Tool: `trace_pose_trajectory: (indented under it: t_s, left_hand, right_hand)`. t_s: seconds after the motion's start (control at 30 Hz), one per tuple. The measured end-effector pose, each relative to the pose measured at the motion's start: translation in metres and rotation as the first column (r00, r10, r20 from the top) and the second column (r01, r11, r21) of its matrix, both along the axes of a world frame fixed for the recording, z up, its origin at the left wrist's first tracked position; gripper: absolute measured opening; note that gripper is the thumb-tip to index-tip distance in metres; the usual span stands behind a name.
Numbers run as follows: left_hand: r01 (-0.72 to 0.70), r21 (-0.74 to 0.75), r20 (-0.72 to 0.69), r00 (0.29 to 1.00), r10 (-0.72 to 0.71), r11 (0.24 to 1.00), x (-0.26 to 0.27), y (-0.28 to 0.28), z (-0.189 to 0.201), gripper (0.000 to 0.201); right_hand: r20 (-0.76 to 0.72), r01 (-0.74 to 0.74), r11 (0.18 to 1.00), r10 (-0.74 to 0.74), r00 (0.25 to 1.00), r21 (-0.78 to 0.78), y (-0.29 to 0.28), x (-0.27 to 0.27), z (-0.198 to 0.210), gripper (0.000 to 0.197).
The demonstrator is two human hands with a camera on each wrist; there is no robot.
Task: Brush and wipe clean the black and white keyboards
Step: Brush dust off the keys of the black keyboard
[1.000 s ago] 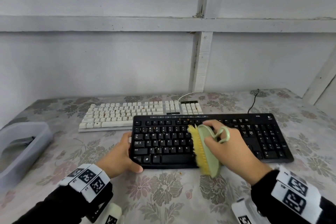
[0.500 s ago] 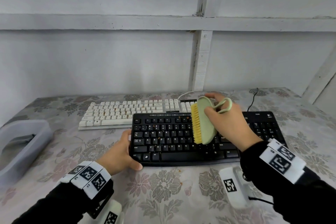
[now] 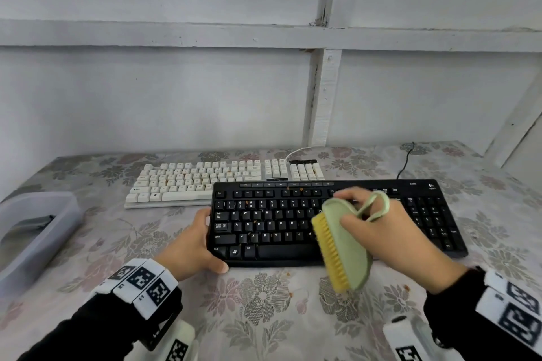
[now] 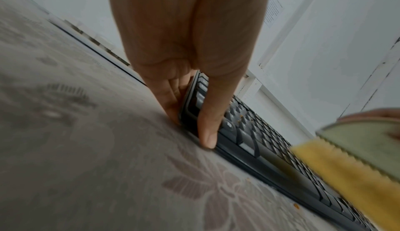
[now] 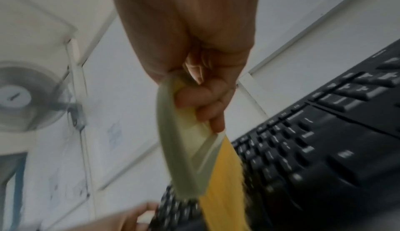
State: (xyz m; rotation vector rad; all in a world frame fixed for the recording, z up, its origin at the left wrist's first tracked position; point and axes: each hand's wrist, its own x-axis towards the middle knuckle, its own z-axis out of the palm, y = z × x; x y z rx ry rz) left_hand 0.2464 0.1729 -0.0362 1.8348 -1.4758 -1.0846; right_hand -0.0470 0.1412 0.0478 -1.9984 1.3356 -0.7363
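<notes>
The black keyboard (image 3: 272,226) lies in front of me on the flowered tablecloth, with orange crumbs between some keys. My left hand (image 3: 193,246) grips its left end, thumb (image 4: 208,132) on the front corner and fingers along the side. My right hand (image 3: 381,231) holds a pale green scrub brush (image 3: 347,246) with yellow bristles (image 3: 330,252) facing left, over the front middle of the black keyboard (image 5: 314,157). The brush (image 5: 184,140) looks blurred in the right wrist view. Behind and to the left lies the white keyboard (image 3: 211,179).
A grey plastic tub (image 3: 32,231) sits at the table's left edge. Cables run from both keyboards toward the white wall behind. Small orange crumbs (image 3: 289,274) lie on the cloth in front of the black keyboard. A wall fan (image 5: 26,96) shows in the right wrist view.
The brush went from the keyboard's front edge up to its back row, then swept back toward me to the front edge. My left hand kept hold of the keyboard's left end.
</notes>
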Motion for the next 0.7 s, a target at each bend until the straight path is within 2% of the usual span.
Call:
trace_pose_trajectory:
  t_s: [0.1,0.2,0.4,0.53,0.7]
  left_hand:
    - [0.01,-0.005,0.0,1.0,-0.01,1.0,0.0,0.0,0.0,0.102]
    - [0.017,-0.011,0.019,1.0,-0.017,1.0,0.0,0.0,0.001,0.101]
    - [0.012,-0.021,0.024,1.0,-0.012,1.0,-0.002,0.002,0.001,0.098]
    - [0.001,-0.023,0.038,0.999,-0.001,1.0,-0.001,0.0,-0.001,0.1]
    - [0.007,-0.029,0.041,0.999,-0.005,1.0,-0.001,0.001,0.0,0.097]
  right_hand:
    - [0.113,0.071,0.993,-0.06,0.992,-0.095,-0.022,0.006,0.013,0.027]
    - [0.182,0.126,0.985,-0.104,0.978,-0.116,-0.037,0.016,0.014,0.026]
    - [0.022,0.023,0.997,-0.021,1.0,-0.076,-0.019,0.021,-0.011,0.017]
    - [-0.083,-0.035,0.998,0.04,0.996,0.051,0.001,0.007,-0.019,0.017]
    - [-0.042,-0.038,0.997,0.041,0.998,0.064,0.008,-0.006,0.002,0.025]
